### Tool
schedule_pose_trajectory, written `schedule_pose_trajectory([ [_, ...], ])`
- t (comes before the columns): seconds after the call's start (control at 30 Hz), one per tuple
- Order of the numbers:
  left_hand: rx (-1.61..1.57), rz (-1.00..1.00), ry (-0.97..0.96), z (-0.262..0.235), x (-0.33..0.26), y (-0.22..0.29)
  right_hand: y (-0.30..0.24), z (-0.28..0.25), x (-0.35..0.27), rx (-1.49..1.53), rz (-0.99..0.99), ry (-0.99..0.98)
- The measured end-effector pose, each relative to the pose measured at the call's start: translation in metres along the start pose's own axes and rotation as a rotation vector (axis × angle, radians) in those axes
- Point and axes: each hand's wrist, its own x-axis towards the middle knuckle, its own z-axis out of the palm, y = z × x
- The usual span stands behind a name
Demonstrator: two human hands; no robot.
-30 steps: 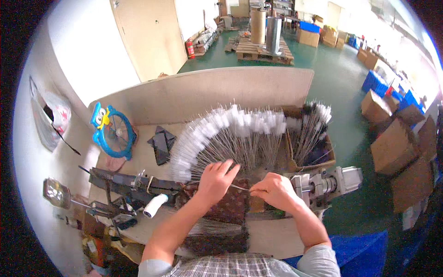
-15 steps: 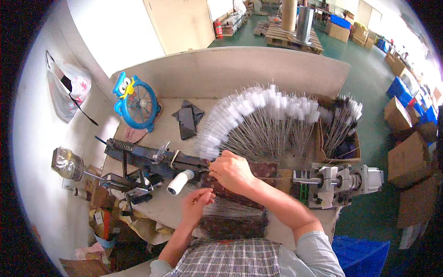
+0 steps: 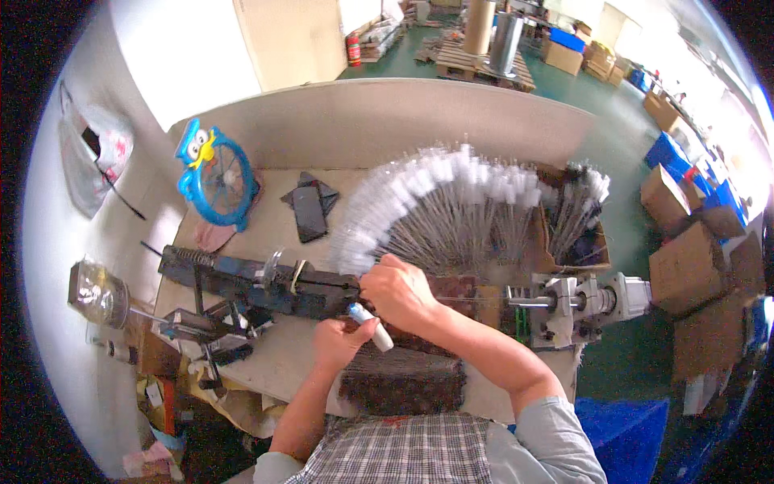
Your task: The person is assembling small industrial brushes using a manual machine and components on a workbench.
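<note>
A long dark metal fixture (image 3: pixel 234 278) with a spring lies across the left of the bench. At its right end is my right hand (image 3: pixel 399 294), its fingers pinched together; what they hold is hidden. Beyond that hand a thin wire (image 3: pixel 463 299) runs to a motor-driven spindle (image 3: pixel 564 305). My left hand (image 3: pixel 343 340) is closed on a white cylindrical handle (image 3: pixel 377 332) with a pale blue end, just below the fixture. Close to my body lies a bundle of fine wires (image 3: pixel 403 379) on dark patterned cloth.
Many white-tipped wire brushes (image 3: pixel 451 202) fan out behind my hands. More brushes stand in a cardboard box (image 3: pixel 597 256) at the right. A black phone (image 3: pixel 309 214) and a blue toy-shaped fan (image 3: pixel 218 181) sit at the back left. A low panel (image 3: pixel 403 121) borders the bench.
The white handle has swung rightward, and my left hand has closed on it. My right hand stays at the fixture's end. The whole view has shifted slightly.
</note>
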Motion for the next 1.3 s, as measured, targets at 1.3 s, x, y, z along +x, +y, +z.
schedule_pose_trajectory([
  [1.3, -0.306, -0.022, 0.330, -0.043, -0.038, -0.086, 0.137, -0.016, -0.021, -0.149, 0.847, 0.614],
])
